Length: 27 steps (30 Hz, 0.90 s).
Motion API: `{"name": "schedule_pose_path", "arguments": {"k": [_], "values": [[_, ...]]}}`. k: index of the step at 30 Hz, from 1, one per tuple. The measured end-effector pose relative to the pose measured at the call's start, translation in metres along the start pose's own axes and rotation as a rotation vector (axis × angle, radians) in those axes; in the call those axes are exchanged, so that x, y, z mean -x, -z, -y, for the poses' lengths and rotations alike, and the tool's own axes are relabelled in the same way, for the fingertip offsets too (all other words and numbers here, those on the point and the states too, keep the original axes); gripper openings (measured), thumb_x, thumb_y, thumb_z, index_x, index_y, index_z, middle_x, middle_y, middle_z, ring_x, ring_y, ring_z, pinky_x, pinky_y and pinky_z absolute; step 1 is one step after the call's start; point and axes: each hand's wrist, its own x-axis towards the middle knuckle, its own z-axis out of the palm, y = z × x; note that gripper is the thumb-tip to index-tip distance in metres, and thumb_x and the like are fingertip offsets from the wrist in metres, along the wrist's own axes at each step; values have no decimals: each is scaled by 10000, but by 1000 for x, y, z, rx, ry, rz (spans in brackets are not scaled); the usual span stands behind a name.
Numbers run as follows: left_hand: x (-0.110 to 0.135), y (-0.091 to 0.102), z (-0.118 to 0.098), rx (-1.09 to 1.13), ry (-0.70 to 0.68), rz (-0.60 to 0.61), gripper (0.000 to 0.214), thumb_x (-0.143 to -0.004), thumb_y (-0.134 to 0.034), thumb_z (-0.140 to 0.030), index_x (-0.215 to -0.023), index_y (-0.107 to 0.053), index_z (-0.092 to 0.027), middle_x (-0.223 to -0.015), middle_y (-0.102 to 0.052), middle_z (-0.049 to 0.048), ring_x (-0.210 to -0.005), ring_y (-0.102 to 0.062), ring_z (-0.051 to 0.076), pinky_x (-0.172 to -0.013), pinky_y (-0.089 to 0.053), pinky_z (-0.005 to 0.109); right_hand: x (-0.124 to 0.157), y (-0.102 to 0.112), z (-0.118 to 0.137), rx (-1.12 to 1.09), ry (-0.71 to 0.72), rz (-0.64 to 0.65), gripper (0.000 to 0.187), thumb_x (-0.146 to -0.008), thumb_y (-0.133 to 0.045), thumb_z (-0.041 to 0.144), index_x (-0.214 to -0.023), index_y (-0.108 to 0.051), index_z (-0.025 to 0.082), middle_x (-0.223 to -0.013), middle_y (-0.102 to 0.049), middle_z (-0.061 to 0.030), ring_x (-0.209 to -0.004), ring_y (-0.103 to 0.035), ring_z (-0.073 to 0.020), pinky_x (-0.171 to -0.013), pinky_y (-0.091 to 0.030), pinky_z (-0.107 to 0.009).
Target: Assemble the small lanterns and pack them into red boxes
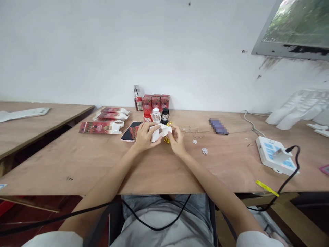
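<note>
My left hand and my right hand are both closed around a small white cardboard carton, one at each side, a little above the table. Its end toward me has flaps and a gap. Just behind the carton, by my right fingers, a gold mini lantern is partly hidden. Beyond my hands stand a red lantern, a white lantern and a black lantern. A smartphone lies beside my left hand, its screen dark with a reddish reflection.
Flattened red cartons lie at the left. Upright red boxes and a bottle stand near the wall. Thin wire pieces, small white parts, a blurred-out phone and a power strip lie to the right.
</note>
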Motion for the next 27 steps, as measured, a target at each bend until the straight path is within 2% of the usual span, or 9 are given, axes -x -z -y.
{"name": "schedule_pose_path", "arguments": {"k": [4,7,10,15,19,27], "values": [[1,0,-1,20,6,-15,331,-742,-619,-342,-1039,-561,-208,-1034,-630,113,-932,-585,248,-775,-420,382,-3,4,4,-54,36,98,258,-924,-446,344,-1071,-611,211,-975,-663,-58,-785,-628,-141,-672,-539,-263],[1,0,-3,5,-14,-41,317,-741,-613,-330,-1025,-545,-208,-1017,-635,103,-917,-591,242,-770,-423,379,-5,4,7,-92,50,112,246,-916,-472,372,-1003,-634,208,-1016,-664,-65,-931,-634,-165,-798,-540,-306],[1,0,-4,17,-37,-65,311,-739,-611,-309,-1019,-530,-200,-1003,-638,104,-912,-599,240,-764,-435,373,-6,0,8,-185,-9,129,261,-867,-548,429,-979,-613,203,-1099,-651,-85,-1050,-626,-182,-886,-529,-332],[3,-2,-4,36,-38,30,304,-757,-600,-341,-1015,-534,-195,-997,-647,107,-922,-613,238,-779,-451,375,-6,-6,7,-325,-118,163,295,-783,-636,472,-891,-560,208,-1102,-652,-78,-968,-669,-175,-809,-566,-310],[4,-3,-2,34,-42,16,324,-753,-624,-361,-1008,-525,-189,-993,-651,111,-906,-620,234,-768,-454,367,-6,-5,8,-358,-166,111,299,-753,-667,465,-867,-558,212,-999,-667,-52,-941,-666,-170,-812,-559,-305],[3,-1,-3,54,-80,-24,362,-738,-658,-316,-1040,-499,-193,-1015,-661,115,-907,-627,232,-771,-460,361,-6,-4,11,-351,-232,95,278,-725,-699,438,-877,-598,230,-977,-677,-33,-892,-661,-159,-827,-545,-307]]}}
